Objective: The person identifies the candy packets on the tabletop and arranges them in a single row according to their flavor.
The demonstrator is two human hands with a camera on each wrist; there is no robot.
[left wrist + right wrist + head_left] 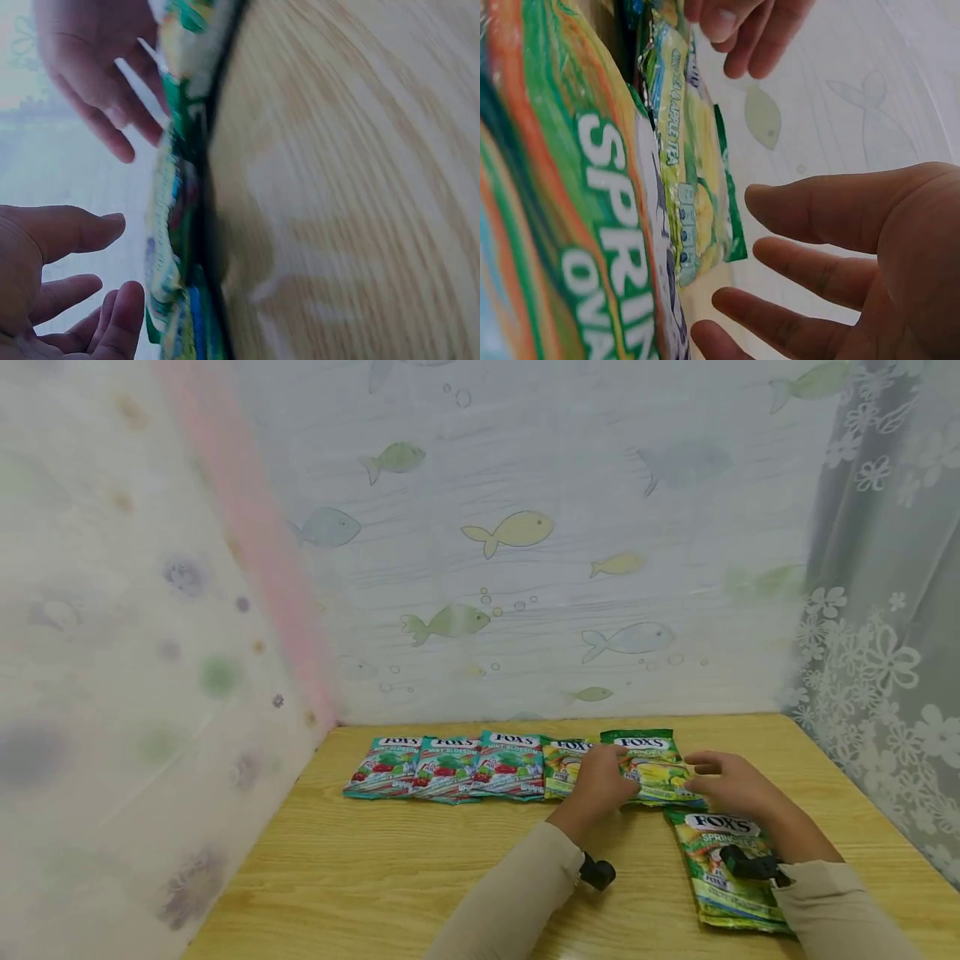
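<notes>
At the right end of a row lies a green FOX'S candy packet (651,768), flat on the table, with a hand on either side of it. My left hand (602,781) hovers over its left edge and partly covers the neighbouring green candy packet (558,767). By its right edge is my right hand (731,783). In the right wrist view the right fingers (810,274) are spread and apart from the packet. The left fingers (75,296) look loosely bent in the left wrist view, holding nothing. Another green packet (731,881) lies nearer, under the right forearm.
Three teal and red Mint Blossom packets (382,768) continue the row to the left, overlapping slightly. The wooden table (360,877) meets a fish-patterned backdrop (525,635) behind the row. A lacy curtain (885,652) hangs at the right.
</notes>
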